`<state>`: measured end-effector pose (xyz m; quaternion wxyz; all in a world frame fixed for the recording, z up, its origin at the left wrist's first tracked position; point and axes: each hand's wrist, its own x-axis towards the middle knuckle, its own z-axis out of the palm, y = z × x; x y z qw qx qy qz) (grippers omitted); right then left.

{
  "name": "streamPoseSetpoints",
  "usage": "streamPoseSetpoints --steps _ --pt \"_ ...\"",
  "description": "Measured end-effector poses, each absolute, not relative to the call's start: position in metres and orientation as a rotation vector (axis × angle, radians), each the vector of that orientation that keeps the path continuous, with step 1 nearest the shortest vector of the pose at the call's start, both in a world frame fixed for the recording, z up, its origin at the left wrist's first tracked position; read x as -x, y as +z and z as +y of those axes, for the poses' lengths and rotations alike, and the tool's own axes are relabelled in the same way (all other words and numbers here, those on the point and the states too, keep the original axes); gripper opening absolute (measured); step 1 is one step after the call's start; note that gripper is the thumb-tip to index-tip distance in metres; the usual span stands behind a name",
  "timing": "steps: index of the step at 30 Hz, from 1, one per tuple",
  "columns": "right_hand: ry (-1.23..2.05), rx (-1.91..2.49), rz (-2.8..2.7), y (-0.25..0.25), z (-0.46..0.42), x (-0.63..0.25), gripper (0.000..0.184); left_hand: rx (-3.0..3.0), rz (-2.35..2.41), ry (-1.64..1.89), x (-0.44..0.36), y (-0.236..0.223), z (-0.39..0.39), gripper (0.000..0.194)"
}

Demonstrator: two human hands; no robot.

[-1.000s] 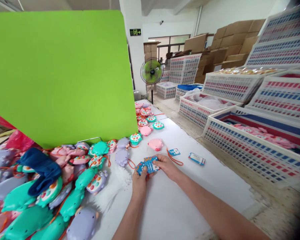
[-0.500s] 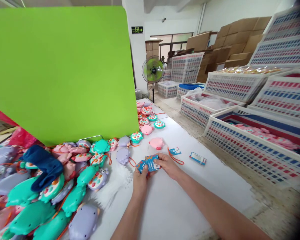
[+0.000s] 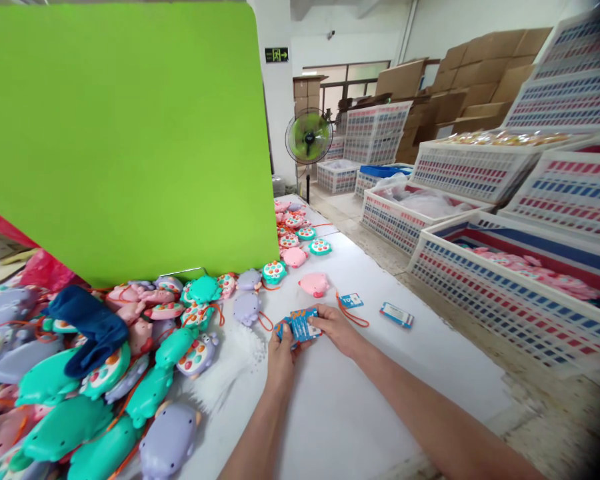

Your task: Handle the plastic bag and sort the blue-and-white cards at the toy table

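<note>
Blue and orange printed cards (image 3: 305, 325) are held between my two hands above the white table. My left hand (image 3: 281, 350) is closed on their left side, its thumb on top. My right hand (image 3: 334, 328) pinches their right edge. Just past my right hand lies a blue tag with an orange cord (image 3: 351, 301), and farther right a stack of cards (image 3: 397, 315) rests flat. A pink animal toy (image 3: 314, 285) sits beyond my hands. To the left of them is a lilac animal toy (image 3: 247, 309) with an orange cord.
Teal, lilac and pink toys are heaped at the left, with a dark blue cloth (image 3: 87, 330) on them. A tall green board (image 3: 130, 147) stands behind the heap. White plastic crates (image 3: 500, 290) line the floor at the right; a fan (image 3: 309, 137) stands farther back.
The view has shifted very slightly. My left thumb has moved a little on the cards; both hands still hold them in the same place.
</note>
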<state>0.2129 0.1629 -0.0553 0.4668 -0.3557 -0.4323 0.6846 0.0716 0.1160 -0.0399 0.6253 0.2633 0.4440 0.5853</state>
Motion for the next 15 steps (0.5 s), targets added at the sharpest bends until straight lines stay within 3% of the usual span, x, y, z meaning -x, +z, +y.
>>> streamPoseSetpoints --steps 15 --pt "1.680 0.859 -1.078 -0.0555 0.1632 -0.2127 0.028 -0.594 1.000 1.345 -0.0711 -0.0428 0.1170 0.048"
